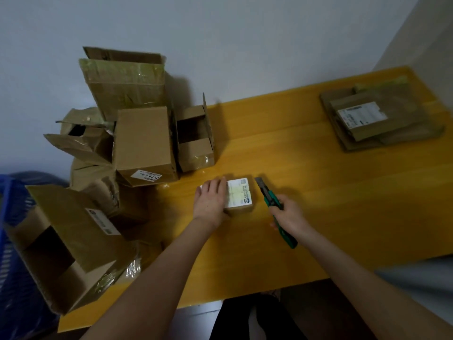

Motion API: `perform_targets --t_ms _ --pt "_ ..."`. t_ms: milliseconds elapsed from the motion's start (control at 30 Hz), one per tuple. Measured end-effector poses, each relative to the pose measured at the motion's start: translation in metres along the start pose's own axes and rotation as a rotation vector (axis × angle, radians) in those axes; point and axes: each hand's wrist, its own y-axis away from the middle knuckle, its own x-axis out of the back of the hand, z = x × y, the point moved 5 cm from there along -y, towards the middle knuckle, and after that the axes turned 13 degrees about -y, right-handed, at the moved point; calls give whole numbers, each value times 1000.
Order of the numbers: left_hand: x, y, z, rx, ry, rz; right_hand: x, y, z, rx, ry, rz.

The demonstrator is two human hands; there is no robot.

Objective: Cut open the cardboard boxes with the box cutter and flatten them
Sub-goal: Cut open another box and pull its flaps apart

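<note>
Left hand (210,201) flat, pinning small box (241,196) mid surface (338,192). Right hand (288,215) grips box cutter (270,200), blade out. Slice seam shallow, stroke clear of left hand.

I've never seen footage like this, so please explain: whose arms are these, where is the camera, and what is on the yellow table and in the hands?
There is no machine here. A person wears one camera on the head, and it looks down at their own arms. The left hand lies flat on a small labelled box on the yellow table. The right hand grips a green box cutter, blade out, close beside that box. A pile of opened boxes stands at the left, flattened cardboard lies at the far right, and a blue basket shows at the picture's left edge.
</note>
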Motion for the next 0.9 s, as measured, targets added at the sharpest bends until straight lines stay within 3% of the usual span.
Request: perform_targets --t_ms 267,433,900 --pt "-16 5 -5 3 179 -55 11 3 9 106 304 -78" --pt "-13 5 0 6 114 -50 15 3 8 137 316 -32" --pt "-16 9 7 28 15 -20 24 2 6 170 379 -110"
